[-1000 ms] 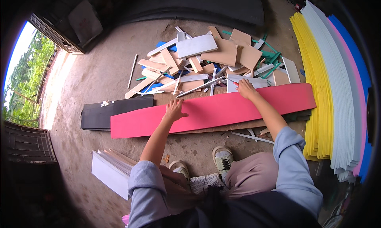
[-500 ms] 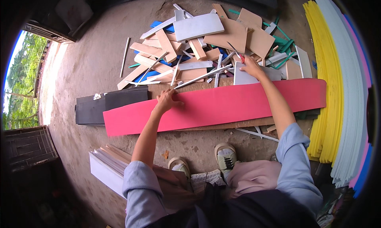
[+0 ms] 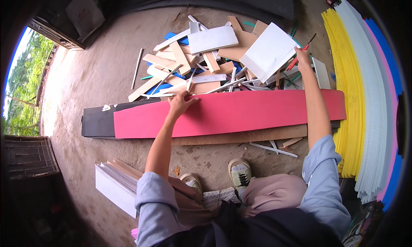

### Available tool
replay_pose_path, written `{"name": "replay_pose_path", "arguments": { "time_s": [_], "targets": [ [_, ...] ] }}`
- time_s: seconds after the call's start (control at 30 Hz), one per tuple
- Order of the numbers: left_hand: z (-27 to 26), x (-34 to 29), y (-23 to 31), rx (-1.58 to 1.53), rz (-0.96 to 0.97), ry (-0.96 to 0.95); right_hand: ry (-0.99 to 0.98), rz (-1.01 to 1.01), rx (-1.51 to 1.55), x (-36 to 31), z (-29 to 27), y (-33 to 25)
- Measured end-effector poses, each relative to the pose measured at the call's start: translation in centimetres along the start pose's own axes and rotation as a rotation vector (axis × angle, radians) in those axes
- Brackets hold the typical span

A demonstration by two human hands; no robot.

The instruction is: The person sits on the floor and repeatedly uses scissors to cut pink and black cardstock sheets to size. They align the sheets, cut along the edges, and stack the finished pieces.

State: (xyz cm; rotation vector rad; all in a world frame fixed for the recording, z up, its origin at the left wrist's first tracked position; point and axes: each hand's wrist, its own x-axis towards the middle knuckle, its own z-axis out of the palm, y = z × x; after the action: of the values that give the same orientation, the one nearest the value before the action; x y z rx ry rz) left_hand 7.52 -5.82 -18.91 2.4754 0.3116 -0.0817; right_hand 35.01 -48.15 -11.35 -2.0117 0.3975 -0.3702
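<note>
My left hand (image 3: 182,103) rests on the long pink foam sheet (image 3: 240,114), thumb apart and fingertips at its far edge. In front of me the sheet lies across a brown board (image 3: 240,136) and black sheets (image 3: 99,122). Over the scrap pile's right side, my right hand (image 3: 303,58) grips a red-handled knife (image 3: 292,64), its thin blade pointing up and away. A white rectangular board (image 3: 271,53) stands tilted over the scraps, its right corner at my right fingers. Whether those fingers also pinch the board is hard to see.
Beyond the pink sheet, a heap of beige, white, blue and green offcuts (image 3: 180,58) covers the floor. Stacked yellow sheets (image 3: 346,92) and pale blue sheets (image 3: 369,101) stand at the right. White and brown boards (image 3: 113,187) stand near my left leg.
My right hand has moved right and slightly up with the knife. The white board has risen and now covers part of the scraps. The pink sheet has shifted slightly; my left hand stays on it.
</note>
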Motion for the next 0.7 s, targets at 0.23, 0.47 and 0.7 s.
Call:
{"name": "replay_pose_path", "arguments": {
  "time_s": [0.23,0.47,0.7],
  "targets": [
    [-3.8,-1.2,-1.5,-0.099,0.055,0.095,-0.539,0.485,0.138,-11.0,-2.5,6.2],
    [-5.1,-1.2,0.8,-0.201,0.044,0.164,-0.546,0.495,0.119,-13.0,-6.6,7.6],
    [2.0,1.0,8.8,-0.240,0.161,0.291,-0.670,0.340,0.070,-15.4,-6.4,1.7]
  ]
}}
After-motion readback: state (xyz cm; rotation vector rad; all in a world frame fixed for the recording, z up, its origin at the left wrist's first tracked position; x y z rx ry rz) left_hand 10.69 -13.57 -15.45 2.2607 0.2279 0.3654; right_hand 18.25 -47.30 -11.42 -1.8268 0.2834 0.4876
